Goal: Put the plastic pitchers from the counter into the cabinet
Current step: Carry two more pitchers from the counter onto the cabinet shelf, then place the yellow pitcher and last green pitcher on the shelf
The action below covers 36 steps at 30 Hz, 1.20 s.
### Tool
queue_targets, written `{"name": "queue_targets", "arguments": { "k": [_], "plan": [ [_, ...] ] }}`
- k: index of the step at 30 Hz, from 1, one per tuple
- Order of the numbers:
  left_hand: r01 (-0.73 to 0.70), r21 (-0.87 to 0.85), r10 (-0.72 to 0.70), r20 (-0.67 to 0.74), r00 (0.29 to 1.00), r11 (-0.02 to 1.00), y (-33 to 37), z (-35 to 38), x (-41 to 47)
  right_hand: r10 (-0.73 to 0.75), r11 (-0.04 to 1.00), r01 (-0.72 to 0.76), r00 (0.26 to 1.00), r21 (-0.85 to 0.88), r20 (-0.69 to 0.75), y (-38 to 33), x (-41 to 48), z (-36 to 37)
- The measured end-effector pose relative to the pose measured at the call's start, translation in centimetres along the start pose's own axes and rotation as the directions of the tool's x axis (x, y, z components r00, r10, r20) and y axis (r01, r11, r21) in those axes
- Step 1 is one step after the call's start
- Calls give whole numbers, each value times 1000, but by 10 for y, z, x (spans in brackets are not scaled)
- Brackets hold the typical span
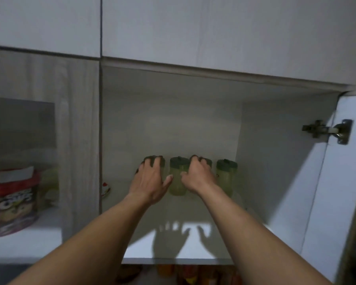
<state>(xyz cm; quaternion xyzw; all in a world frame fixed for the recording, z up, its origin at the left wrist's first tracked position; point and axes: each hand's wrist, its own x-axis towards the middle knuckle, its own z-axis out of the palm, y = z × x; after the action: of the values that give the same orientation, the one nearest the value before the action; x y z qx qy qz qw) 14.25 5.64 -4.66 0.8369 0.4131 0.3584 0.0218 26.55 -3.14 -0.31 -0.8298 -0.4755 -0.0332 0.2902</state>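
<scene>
Setting pitchers at the back of the cabinet

Your left hand (150,177) is curled over the lid of the leftmost pitcher (161,161); your right hand (197,175) is curled over the third pitcher (208,161). Between your grips stands a free pitcher (178,177), with another pitcher (226,173) just right of your right hand. All four stand on the shelf (173,251). Your knuckles are crowding these neighbours, so pulling out carelessly could topple them.

Single head view, facing forward and slightly up, close to open cabinet (275,161) interior
</scene>
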Motion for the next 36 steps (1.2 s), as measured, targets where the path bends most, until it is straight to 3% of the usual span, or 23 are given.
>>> {"name": "queue_targets", "arguments": {
  "k": [4, 9, 13, 18, 21, 28, 36],
  "plan": [
    [-54, -16, 54, -39, 998, 998, 4, -54, -36, -74, 995, 76, 996, 62, -39, -24, -38, -16],
    [-83, 137, 107, -174, 979, 987, -5, -126, -108, -193, 975, 193, 981, 109, -9, -60, -94, -31],
    [-13, 249, 72, -230, 971, 968, -29, -177, -173, -288, 949, 280, 957, 143, 36, -90, -147, -33],
    [146, 308, -73, -237, 969, 940, -68, -233, -256, -413, 898, 385, 904, 211, 109, -144, -215, -19],
    [288, 349, -206, -253, 945, 892, -95, -274, -314, -502, 846, 450, 853, 285, 143, -188, -263, -3],
    [588, 443, -451, -383, 806, 676, -157, -383, -442, -711, 688, 611, 675, 391, 195, -303, -386, 28],
    [755, 440, -587, -476, 655, 486, -211, -476, -585, -844, 529, 694, 489, 488, 220, -410, -527, 75]
  ]
}}
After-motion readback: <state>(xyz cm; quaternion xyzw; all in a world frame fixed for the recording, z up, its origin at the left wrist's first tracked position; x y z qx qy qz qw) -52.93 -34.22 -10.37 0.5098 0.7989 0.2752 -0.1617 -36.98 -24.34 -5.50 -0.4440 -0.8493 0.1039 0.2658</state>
